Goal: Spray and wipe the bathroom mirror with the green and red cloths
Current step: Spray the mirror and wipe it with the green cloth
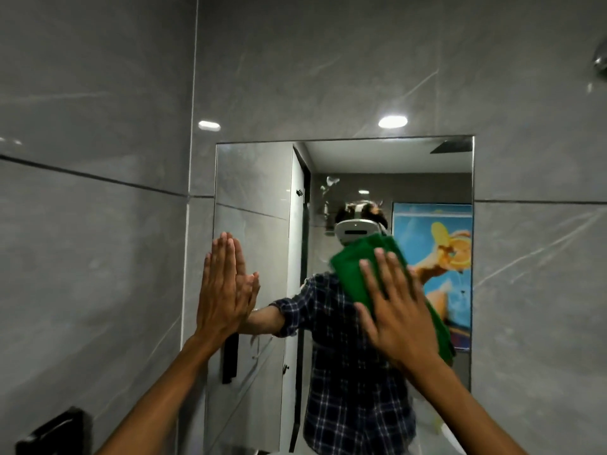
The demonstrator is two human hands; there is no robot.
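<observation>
Two hands up at mirror (262, 178), head view only. Our right hand (399, 310) spread flat, fingers splayed, pinning green cloth (356, 274) against glass mid-pane. Our left hand (223, 287) bare, flat, nothing held, palm braced at mirror's left edge. Red cloth, spray bottle: not in view.

Risks, as we judge:
- bare left palm on glass likely leaves fresh prints
- cloth only pressed, not gripped; could slide free, drop
- upper pane, corners easily missed

One mirror (262, 178) is counted, one green cloth (358, 274), and two hands: the left hand (220, 290) and the right hand (397, 310). Two ceiling-light reflections (392, 121) are seen above.
</observation>
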